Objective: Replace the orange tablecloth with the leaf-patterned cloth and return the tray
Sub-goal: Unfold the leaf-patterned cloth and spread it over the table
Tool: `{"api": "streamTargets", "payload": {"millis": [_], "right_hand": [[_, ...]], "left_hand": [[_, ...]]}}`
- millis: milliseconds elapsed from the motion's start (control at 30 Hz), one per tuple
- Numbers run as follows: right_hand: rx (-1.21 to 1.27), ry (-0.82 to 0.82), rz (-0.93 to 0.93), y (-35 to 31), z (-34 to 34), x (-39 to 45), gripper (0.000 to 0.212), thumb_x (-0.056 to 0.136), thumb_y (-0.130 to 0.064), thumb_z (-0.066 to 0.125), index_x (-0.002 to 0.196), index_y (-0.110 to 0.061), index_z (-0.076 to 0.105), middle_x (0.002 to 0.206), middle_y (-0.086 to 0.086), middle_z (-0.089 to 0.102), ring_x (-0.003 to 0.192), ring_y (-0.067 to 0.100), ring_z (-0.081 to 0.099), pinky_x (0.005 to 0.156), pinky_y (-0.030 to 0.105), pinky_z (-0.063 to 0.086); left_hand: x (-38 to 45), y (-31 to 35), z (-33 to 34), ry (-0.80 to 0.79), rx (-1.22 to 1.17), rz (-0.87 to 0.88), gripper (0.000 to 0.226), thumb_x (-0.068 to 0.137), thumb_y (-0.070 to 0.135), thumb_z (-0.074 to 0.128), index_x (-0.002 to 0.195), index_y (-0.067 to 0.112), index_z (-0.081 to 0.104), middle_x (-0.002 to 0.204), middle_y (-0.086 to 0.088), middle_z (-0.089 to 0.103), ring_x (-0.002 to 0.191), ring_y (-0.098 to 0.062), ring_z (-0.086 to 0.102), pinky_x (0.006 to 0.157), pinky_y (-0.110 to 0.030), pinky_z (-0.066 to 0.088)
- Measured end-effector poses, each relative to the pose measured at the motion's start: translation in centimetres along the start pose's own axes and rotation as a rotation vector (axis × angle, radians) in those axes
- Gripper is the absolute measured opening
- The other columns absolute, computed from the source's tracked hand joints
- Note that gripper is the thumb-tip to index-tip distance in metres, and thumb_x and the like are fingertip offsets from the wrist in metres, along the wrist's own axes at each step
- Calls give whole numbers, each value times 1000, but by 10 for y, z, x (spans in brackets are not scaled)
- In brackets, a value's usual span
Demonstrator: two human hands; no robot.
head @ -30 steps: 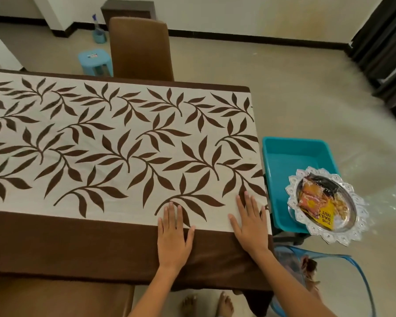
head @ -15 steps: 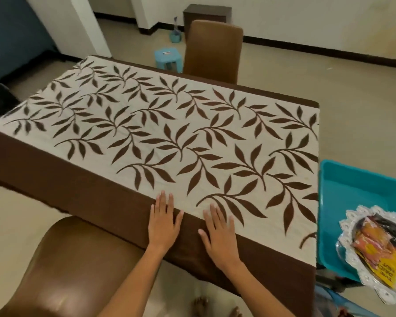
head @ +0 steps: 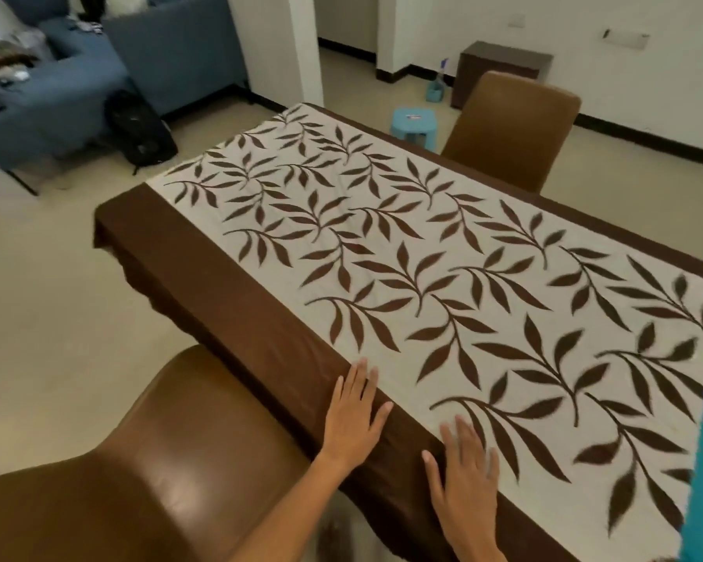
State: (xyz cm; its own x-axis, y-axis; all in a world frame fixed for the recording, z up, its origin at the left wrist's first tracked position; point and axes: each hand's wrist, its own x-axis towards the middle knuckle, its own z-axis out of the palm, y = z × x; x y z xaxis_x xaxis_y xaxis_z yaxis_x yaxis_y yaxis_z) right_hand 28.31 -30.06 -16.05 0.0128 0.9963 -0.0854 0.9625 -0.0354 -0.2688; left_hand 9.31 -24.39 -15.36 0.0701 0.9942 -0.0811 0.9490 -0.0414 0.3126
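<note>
Leaf-patterned cloth (head: 443,269) flat, long axis near-right to far-left

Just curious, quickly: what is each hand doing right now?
Left hand: open, flat on the cloth, holding nothing.
Right hand: open, flat on the cloth, holding nothing.

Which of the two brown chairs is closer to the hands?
The brown chair at the near side of the table, its back beside the left hand. The other chair stands across the leaf-patterned cloth, at the far side.
</note>
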Motion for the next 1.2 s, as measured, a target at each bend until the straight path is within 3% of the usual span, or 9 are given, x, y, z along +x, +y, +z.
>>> {"api": "streamTargets", "payload": {"millis": [100,200,400,567,733,900,1200], "right_hand": [[24,20,3,-33,-1,27,75,94,-59,5,124,-15,58,136,10,52,123,28,49,101,55,37],[57,21,-101,-86,4,68,72,94,-58,7,126,-16,56,140,10,48,126,30,47,100,52,40],[82,28,-294,-210,29,169,60,95,-51,19,140,-19,43,152,5,31,141,22,26,112,44,20],[6,-102,-433,-281,57,244,68,91,-62,3,150,-28,8,157,-2,-5,146,18,-3,114,46,0],[-125,-33,-422,-296,75,247,63,96,-59,14,150,-28,18,159,3,8,145,25,8,112,54,11],[-166,-12,-430,-293,81,243,62,96,-57,23,150,-27,17,159,2,8,146,24,6,113,54,13],[-167,-24,-422,-294,78,242,62,95,-56,27,150,-26,20,159,3,10,146,25,9,112,54,17]], "left_hand": [[18,-41,-21,63,13,-102,66,100,54,10,148,13,30,154,-8,26,143,-21,20,116,-37,11],[51,-98,-48,107,64,-205,70,99,54,6,145,10,37,153,-11,29,142,-23,23,116,-40,15],[133,-211,-106,171,80,-416,71,97,54,4,152,9,10,159,-11,2,147,-24,0,117,-39,1],[197,-279,-127,154,34,-487,70,97,53,9,151,9,3,159,-11,-3,147,-24,-5,118,-39,1],[206,-302,-110,120,88,-456,79,90,62,-2,152,13,-1,160,-7,-3,147,-22,-5,119,-38,1],[199,-306,-101,173,91,-453,87,83,68,-12,152,17,-1,160,-5,-1,147,-21,-2,119,-36,1],[199,-304,-103,182,72,-474,87,85,69,-8,152,17,9,159,-5,8,147,-22,5,117,-36,3]]}}
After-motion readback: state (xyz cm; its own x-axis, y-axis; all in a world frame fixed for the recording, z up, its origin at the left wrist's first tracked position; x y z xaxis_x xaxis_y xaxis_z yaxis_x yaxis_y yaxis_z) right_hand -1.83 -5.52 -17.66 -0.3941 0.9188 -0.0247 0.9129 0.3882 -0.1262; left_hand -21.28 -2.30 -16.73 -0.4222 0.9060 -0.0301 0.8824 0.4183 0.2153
